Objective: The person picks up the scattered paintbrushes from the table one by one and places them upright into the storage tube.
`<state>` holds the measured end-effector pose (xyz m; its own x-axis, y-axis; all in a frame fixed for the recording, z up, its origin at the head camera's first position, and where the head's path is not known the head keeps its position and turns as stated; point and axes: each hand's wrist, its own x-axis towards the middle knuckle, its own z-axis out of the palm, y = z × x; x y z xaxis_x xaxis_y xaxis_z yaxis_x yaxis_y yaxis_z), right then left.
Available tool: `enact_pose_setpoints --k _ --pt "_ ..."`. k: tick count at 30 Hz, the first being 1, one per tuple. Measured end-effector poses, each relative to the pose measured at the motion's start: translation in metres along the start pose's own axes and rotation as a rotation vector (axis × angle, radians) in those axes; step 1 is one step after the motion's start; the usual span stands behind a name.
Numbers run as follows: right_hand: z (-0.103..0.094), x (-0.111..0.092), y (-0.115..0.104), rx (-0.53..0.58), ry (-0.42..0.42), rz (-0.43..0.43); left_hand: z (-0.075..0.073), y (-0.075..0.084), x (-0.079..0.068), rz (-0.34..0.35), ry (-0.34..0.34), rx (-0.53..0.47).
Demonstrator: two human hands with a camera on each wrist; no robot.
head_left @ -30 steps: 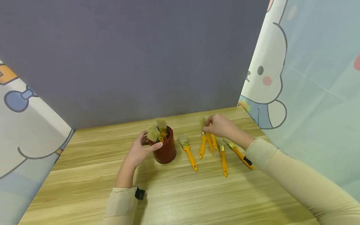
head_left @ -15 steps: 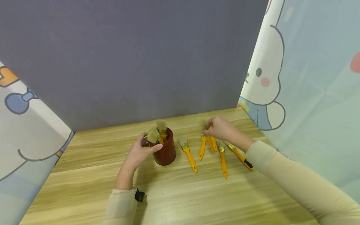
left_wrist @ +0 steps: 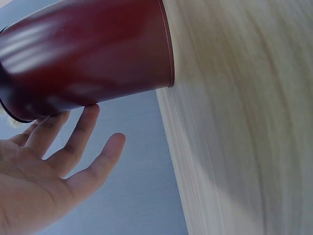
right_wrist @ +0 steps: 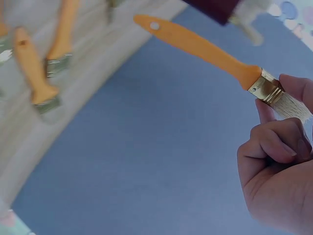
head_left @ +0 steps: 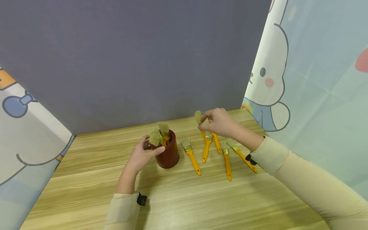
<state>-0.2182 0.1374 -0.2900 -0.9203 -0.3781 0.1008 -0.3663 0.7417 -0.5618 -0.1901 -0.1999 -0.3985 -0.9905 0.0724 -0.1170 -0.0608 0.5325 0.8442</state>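
A dark red can (head_left: 169,156) stands upright on the table with at least two paintbrushes (head_left: 164,128) in it, bristles up. My left hand (head_left: 139,157) holds it near the rim, thumb across the front and fingers on the far left side. In the left wrist view, fingertips of the left hand (left_wrist: 44,176) touch the can's wall (left_wrist: 93,54). Raised above the table, my right hand (head_left: 219,123) pinches a yellow-handled paintbrush (right_wrist: 205,53) at its metal collar, between thumb and finger. Its handle points down and its bristles (head_left: 198,117) up.
Several more yellow-handled paintbrushes lie to the can's right, including a near one (head_left: 193,159), a middle one (head_left: 207,148) and a far-right one (head_left: 244,158). The wooden table (head_left: 86,179) ends at a grey panel (head_left: 138,64) behind.
My right hand has lifted one paintbrush out of the crossed group and moved it up and slightly left. My left hand keeps its hold on the can.
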Motion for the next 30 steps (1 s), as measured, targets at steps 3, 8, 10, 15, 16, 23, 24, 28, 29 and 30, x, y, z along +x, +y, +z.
enact_pose_setpoints --k 3,8,10,15,16,23,24,28,29,30 --pt "-0.008 0.0 -0.017 0.021 0.002 -0.032 -0.001 0.0 0.0 -0.002 0.0 0.001" --pt "-0.014 0.005 -0.04 0.048 -0.005 -0.063 -0.001 0.001 0.002 0.005 0.003 -0.002" --pt "-0.015 0.009 -0.047 0.049 -0.011 -0.074 0.0 0.001 0.002 0.005 0.002 -0.004" --pt "-0.013 0.019 -0.065 0.059 -0.021 -0.086 0.002 0.0 0.002 -0.003 -0.006 -0.012" --pt "-0.013 0.02 -0.068 0.065 -0.022 -0.087 0.002 0.0 0.002 -0.005 -0.007 -0.014" --pt "-0.003 0.033 -0.098 0.093 -0.038 -0.129 0.002 -0.001 0.003 -0.022 -0.009 -0.017" --pt "0.0 0.034 -0.102 0.09 -0.04 -0.137 0.002 -0.001 0.002 -0.021 -0.01 -0.015" --pt "0.011 0.036 -0.115 0.074 -0.058 -0.162 0.002 -0.001 -0.001 -0.024 -0.017 -0.019" --pt "0.014 0.036 -0.117 0.066 -0.066 -0.162 0.002 -0.001 -0.001 -0.022 -0.019 -0.019" --pt "0.018 0.037 -0.117 0.058 -0.071 -0.163 0.002 -0.001 -0.001 -0.021 -0.02 -0.021"
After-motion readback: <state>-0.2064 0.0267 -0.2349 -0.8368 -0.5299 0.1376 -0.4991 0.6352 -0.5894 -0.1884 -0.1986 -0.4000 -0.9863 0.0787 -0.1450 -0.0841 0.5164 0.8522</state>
